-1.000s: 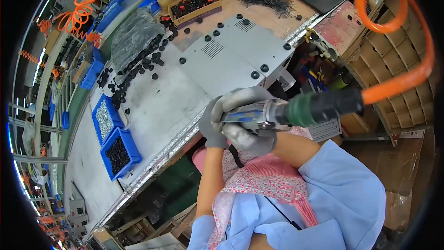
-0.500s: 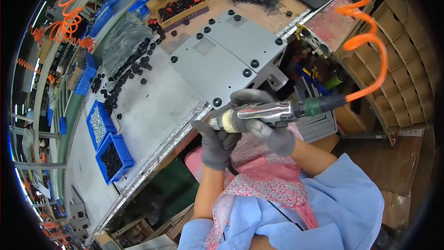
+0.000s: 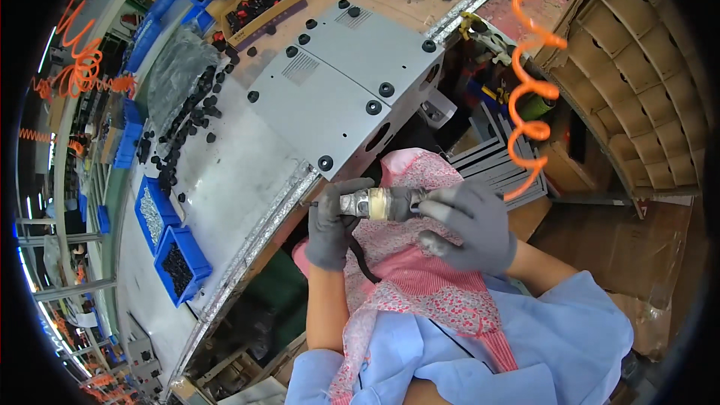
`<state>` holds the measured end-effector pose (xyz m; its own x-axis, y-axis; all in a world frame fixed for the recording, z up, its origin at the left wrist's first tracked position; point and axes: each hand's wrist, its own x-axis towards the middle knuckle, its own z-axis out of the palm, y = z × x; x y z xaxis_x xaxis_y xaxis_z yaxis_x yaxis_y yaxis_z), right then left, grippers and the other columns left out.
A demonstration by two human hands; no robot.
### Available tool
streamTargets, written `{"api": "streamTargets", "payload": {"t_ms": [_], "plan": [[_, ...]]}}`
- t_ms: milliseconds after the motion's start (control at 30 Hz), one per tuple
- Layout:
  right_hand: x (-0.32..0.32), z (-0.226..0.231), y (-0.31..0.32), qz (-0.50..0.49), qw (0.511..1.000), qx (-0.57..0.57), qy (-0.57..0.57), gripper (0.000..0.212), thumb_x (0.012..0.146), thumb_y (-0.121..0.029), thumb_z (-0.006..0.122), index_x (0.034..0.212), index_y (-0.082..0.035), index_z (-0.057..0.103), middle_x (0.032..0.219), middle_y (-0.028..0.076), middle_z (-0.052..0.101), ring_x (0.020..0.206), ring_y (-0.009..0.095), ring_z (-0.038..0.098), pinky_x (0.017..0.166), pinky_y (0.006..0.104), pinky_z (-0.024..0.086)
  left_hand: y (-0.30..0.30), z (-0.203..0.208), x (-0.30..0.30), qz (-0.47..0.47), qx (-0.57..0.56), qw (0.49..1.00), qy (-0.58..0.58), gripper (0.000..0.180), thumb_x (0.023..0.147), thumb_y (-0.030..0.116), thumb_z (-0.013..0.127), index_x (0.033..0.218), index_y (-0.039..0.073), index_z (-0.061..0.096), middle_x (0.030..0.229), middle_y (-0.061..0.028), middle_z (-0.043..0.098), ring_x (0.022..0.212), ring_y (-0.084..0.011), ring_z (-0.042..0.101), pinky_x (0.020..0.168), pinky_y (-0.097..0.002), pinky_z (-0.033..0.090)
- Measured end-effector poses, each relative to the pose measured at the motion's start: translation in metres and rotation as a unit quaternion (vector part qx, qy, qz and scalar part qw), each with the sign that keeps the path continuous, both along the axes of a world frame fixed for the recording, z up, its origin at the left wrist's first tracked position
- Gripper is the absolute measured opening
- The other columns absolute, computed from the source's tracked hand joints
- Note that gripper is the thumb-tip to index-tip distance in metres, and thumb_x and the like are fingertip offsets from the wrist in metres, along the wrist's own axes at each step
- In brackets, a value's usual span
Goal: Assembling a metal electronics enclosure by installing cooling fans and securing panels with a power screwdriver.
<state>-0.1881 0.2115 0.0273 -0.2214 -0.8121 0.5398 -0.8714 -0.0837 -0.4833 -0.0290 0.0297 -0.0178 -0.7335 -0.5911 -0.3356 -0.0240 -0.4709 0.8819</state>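
Observation:
Both my hands wear grey gloves and hold a pneumatic screwdriver (image 3: 380,203) level in front of my apron. My left hand (image 3: 330,229) is closed around its front end, where a thin bit sticks out to the left. My right hand (image 3: 472,229) grips the rear end, thumb and fingers bent around it, hiding much of that part. Just beyond, on the bench, lies a grey metal casing (image 3: 315,109) with vent slots. Several round black rubber feet (image 3: 386,89) sit on its upper face; a few small holes there are bare.
Loose black feet (image 3: 202,111) lie left of the casing beside a plastic bag (image 3: 176,79). Blue bins hold silver screws (image 3: 151,210) and black screws (image 3: 177,266). An orange coiled hose (image 3: 534,88) hangs at the right, near a divided cardboard box (image 3: 637,67). The bench's foil-taped edge (image 3: 247,251) runs diagonally.
The screwdriver has turned more level and come slightly lower. My right hand has shifted to its rear end and right. The view has shifted, so the casing appears further left and up.

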Motion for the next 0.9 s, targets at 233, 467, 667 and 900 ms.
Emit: {"api": "streamTargets", "payload": {"t_ms": [233,467,667,900], "plan": [[0.0,-0.039,0.009,0.065,0.919,0.225,-0.316,0.063,0.071,-0.025,0.074,0.127,-0.009,0.049,0.102,0.015,0.062,0.091,0.036,0.061,0.079,0.0412,0.05,0.004,0.02,-0.027,-0.195,-0.066,0.977,0.047,0.074,0.08,0.063,0.059,0.108,-0.005,0.063,0.096,-0.0104,0.066,0.087,-0.0182,0.063,0.079,-0.0313,0.051],[-0.004,-0.033,0.021,-0.033,0.852,0.219,-0.474,0.065,0.075,-0.02,0.075,0.132,-0.004,0.047,0.105,0.011,0.063,0.093,0.015,0.06,0.081,0.0313,0.049,-0.018,-0.029,-0.044,-0.206,0.423,0.804,0.362,0.057,0.095,0.046,0.048,0.119,-0.005,0.052,0.099,-0.0123,0.061,0.096,-0.0217,0.06,0.083,-0.0335,0.051],[-0.005,-0.027,0.033,-0.072,0.882,0.222,-0.409,0.063,0.076,-0.018,0.073,0.131,0.0,0.047,0.103,0.012,0.063,0.092,0.014,0.059,0.082,0.0303,0.048,0.005,-0.03,-0.045,0.012,0.346,0.893,0.288,0.042,0.1,0.026,0.042,0.127,-0.006,0.042,0.12,-0.0183,0.055,0.111,-0.0301,0.057,0.094,-0.0411,0.051],[0.001,-0.022,0.048,-0.068,0.826,0.255,-0.498,0.061,0.08,-0.021,0.068,0.133,0.0,0.046,0.104,0.012,0.063,0.094,0.015,0.059,0.084,0.0304,0.048,-0.002,-0.043,-0.035,-0.01,0.35,0.916,0.195,0.035,0.098,0.021,0.045,0.124,-0.003,0.046,0.111,-0.0135,0.06,0.088,-0.0194,0.064,0.065,-0.0253,0.054]]}}
